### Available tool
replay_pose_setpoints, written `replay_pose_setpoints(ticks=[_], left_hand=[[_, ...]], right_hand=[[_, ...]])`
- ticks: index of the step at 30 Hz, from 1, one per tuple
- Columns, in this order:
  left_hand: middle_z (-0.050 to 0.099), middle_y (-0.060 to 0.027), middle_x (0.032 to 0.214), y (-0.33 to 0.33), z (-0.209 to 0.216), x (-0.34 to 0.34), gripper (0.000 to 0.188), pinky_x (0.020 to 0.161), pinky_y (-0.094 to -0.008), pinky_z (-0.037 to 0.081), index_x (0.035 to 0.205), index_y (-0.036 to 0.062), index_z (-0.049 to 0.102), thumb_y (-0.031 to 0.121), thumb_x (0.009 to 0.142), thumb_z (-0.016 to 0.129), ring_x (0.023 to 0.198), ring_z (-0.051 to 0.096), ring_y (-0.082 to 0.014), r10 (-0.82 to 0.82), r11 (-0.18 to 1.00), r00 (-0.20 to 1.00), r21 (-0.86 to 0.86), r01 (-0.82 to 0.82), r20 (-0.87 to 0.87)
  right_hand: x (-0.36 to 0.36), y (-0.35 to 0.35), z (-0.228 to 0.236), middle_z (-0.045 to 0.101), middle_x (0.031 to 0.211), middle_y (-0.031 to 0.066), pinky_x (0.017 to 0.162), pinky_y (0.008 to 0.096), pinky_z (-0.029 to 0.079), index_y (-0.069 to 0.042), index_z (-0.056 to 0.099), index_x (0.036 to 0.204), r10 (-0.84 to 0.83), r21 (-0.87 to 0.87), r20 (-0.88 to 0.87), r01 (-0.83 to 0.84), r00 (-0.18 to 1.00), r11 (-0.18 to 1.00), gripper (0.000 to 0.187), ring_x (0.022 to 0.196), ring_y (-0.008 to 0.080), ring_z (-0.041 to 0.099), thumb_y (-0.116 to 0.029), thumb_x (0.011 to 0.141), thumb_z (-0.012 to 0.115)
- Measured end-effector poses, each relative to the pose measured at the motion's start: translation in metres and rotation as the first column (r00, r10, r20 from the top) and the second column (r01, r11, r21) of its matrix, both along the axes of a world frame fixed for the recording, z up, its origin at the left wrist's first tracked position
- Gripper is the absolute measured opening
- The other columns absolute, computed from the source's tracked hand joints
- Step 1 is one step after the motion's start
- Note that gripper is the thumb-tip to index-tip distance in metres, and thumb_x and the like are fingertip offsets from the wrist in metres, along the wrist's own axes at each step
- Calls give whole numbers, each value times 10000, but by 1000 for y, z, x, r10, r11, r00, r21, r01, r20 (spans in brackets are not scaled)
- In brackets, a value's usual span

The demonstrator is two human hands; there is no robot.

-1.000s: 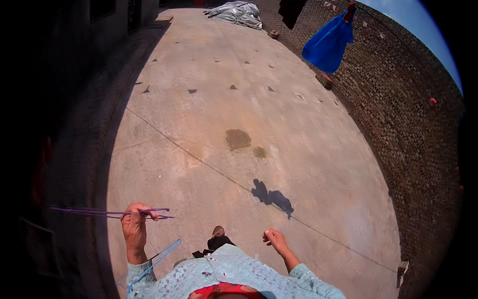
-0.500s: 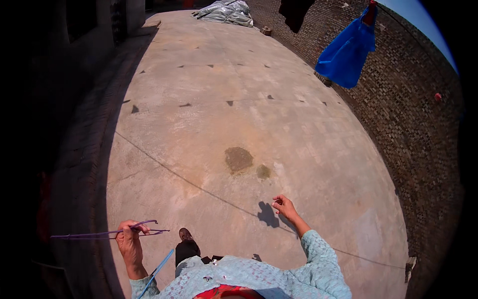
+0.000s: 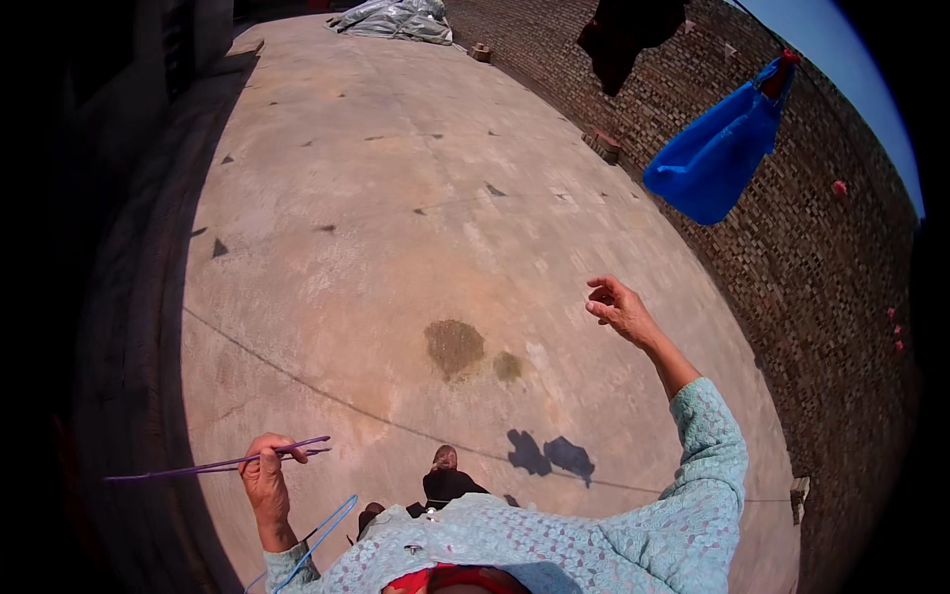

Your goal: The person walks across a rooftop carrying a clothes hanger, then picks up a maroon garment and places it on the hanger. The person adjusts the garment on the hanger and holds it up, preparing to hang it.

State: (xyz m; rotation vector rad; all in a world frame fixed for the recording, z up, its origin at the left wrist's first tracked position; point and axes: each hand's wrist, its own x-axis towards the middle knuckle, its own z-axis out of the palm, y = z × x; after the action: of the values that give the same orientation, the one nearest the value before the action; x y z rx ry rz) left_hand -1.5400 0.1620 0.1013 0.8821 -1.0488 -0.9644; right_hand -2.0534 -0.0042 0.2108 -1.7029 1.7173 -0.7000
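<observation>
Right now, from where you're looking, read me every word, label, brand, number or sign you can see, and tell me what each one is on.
There is no readable text.
None shows on the thin purple clothes hanger in the left hand, the bright blue hanging fabric item or the crumpled silver-grey sheet.
The small pale triangular pennants are too small to tell.
</observation>
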Motion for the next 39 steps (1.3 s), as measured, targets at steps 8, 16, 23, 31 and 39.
replay_pose_setpoints(ticks=[8, 16, 23, 31, 39], left_hand=[[572, -106, 735, -97, 30, -46, 383, 605, -300, 454, 844, 1, 560, 366, 929, 485, 647, 563, -184, 130, 992, 989, -11, -129, 65], [558, -108, 732, -171, 26, -83, 351, 609, -310, 459, 859, 6, 537, 342, 938, 474, 641, 553, -193, 188, 982, 982, 22, -188, -8], [559, -107, 712, -224, 19, -72, 326, 623, -320, 462, 895, 8, 530, 325, 944, 470, 645, 554, -195, 176, 983, 983, 59, -173, -47], [541, -95, 718, -265, -14, -55, 292, 618, -320, 464, 910, 24, 505, 309, 954, 457, 631, 541, -186, 271, 963, 955, 29, -269, -124], [562, -89, 749, -298, -17, -33, 283, 641, -321, 463, 921, 23, 524, 299, 950, 467, 652, 541, -178, -53, 996, 994, 71, 60, -97]], right_hand=[[-55, -207, 115, 525, 1150, 142, 759, 336, 505, -39, 385, 1311, -78, -506, 227, 186, 971, 843, 653, 987, 212, 549, -305, 792, 677], [-66, -369, 186, 446, 1268, 141, 986, 315, 348, -11, 320, 1346, 43, -815, 267, 202, 963, 543, 864, 1148, 231, 447, -366, 703, 775], [-50, -467, 196, 590, 1052, 79, 817, 278, 447, -18, 526, 1164, 12, -792, 416, 356, 909, 496, 536, 918, 160, 547, -267, 750, 758], [-22, -460, 199, 609, 869, 63, 688, 317, 467, -22, 589, 1009, -20, -579, 711, 602, 703, 550, 274, 753, 156, 550, -239, 845, 625], [-59, -387, 153, 592, 792, 72, 586, 315, 430, 6, 582, 1002, -352, -662, 349, 495, 868, 563, 194, 648, 148, 528, -110, 848, 556]])
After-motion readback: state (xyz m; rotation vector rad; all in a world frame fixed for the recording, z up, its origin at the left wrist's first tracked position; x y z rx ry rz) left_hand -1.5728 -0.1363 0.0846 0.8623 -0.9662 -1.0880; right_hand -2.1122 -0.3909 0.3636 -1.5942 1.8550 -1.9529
